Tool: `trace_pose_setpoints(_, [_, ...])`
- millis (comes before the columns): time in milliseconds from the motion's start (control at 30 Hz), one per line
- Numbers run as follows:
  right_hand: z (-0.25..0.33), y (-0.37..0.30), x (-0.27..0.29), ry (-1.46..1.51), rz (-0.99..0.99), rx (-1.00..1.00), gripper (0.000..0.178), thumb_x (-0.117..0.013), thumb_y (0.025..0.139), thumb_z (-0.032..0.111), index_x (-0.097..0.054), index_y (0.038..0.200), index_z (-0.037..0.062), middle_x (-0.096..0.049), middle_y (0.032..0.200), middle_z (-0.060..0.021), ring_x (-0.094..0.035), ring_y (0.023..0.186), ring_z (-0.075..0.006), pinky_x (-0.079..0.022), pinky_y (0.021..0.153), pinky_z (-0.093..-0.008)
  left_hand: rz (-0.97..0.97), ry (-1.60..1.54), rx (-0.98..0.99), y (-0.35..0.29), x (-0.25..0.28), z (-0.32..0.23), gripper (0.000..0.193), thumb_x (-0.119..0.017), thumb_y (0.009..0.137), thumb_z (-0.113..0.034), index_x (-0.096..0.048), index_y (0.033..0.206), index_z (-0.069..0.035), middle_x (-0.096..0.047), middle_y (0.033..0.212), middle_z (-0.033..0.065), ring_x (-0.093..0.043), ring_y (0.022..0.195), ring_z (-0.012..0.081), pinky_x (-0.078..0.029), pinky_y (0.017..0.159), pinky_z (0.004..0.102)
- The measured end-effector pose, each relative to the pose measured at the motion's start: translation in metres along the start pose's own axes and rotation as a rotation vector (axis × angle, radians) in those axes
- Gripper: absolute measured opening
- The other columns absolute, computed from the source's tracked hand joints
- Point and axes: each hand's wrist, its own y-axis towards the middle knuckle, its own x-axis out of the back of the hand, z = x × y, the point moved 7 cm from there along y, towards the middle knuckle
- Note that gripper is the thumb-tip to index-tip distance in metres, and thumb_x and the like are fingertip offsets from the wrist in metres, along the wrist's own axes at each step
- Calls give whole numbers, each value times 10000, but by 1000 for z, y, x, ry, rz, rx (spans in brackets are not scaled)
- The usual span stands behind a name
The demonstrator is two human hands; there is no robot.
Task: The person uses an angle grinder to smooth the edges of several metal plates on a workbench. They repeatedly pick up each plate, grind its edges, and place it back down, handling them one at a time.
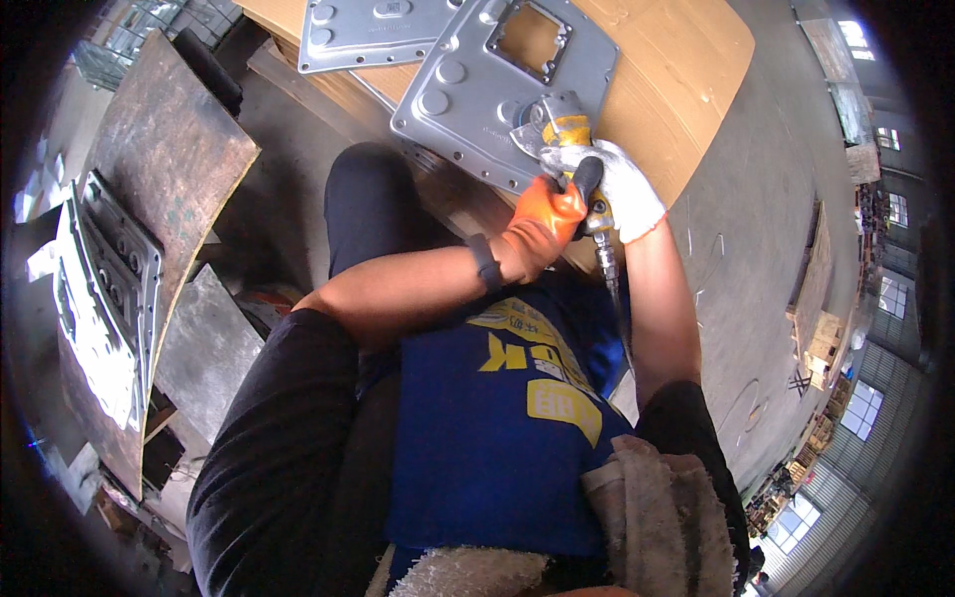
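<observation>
My right hand (629, 191), in a white glove, is wrapped round the yellow body of an air-powered grinder (567, 129). My left hand (547, 214), in an orange glove, is closed on the same grinder lower down, by its black handle (588, 175). A metal hose fitting (606, 257) hangs below, leading into a thin air hose. The grinder's head and guard are over the near right part of a grey metal cover plate (468, 104), which has round bosses, bolt holes along its rim and a squarish opening. Whether the disc touches the plate is hidden.
A second grey plate (363, 32) lies beyond to the left. Brown cardboard (686, 90) is under the plates. At left, more metal covers (129, 269) rest on a worn board (164, 129). The concrete floor (756, 269) stretches right toward wooden pallets (824, 338).
</observation>
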Motion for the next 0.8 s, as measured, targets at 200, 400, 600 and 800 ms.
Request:
trace_pose_setpoints(200, [0,-14,-4,136,-44,-21,289,-582,916,197,-665,1053,-45,-690,946,-87,-655,851,-153,-541,770,-291,6,-100,105,-5,-10,27,224,-425,1006,-129,-543,1145,1,-594,1064,63,-580,939,157,-498,827,273])
trace_pose_setpoints(400, [-7,6,-3,-19,-39,52,298,-584,908,221,-659,1033,-39,-679,915,-57,-624,822,-114,-514,737,-271,-12,-482,116,-23,3,-23,293,-401,1021,-204,-538,1179,1,-596,1059,85,-578,962,184,-479,893,303])
trace_pose_setpoints(600, [-14,-10,2,33,-92,-50,275,-614,893,166,-666,1057,-48,-689,933,-58,-644,836,-123,-527,752,-273,49,-233,114,-6,-13,42,231,-476,986,-148,-545,1143,7,-612,1052,96,-609,962,186,-514,802,300])
trace_pose_setpoints(800, [9,-10,-15,-23,-98,6,286,-634,875,222,-674,1035,-12,-674,880,-36,-618,774,-100,-510,694,-266,-92,-142,32,-6,-5,30,465,-564,906,-371,-572,1052,71,-658,937,247,-663,908,309,-504,749,377])
